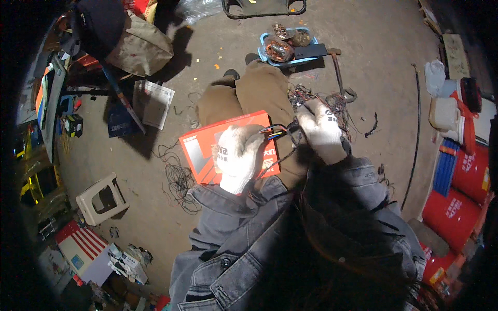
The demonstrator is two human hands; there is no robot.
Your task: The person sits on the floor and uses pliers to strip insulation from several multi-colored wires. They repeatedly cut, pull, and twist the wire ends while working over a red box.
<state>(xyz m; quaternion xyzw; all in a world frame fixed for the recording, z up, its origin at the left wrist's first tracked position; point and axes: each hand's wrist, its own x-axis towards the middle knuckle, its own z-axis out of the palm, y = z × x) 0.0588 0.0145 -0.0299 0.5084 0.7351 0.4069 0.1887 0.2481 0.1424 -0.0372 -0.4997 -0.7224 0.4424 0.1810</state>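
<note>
Both my hands wear white knitted gloves with dark print. Between them runs a short bundle of coloured wires (276,130), with black, blue and yellow strands. My left hand (238,151) is closed on the left end of these wires, above a flat orange-red box (194,156) lying across my lap. My right hand (321,130) grips the bundle's other end, where a dark part shows at the fingertips, too small to make out. A dark cable (280,161) hangs below the hands. Just beyond my right hand lies a tangled heap of wires (338,103).
Ahead stands a light-blue basket (263,40) with bagged small parts and a dark flat device; a hammer (338,72) lies beside it. Thin black wires (179,176) are tangled on the floor at left, near an overturned beige stool (85,199). Red drums (453,217) line the right.
</note>
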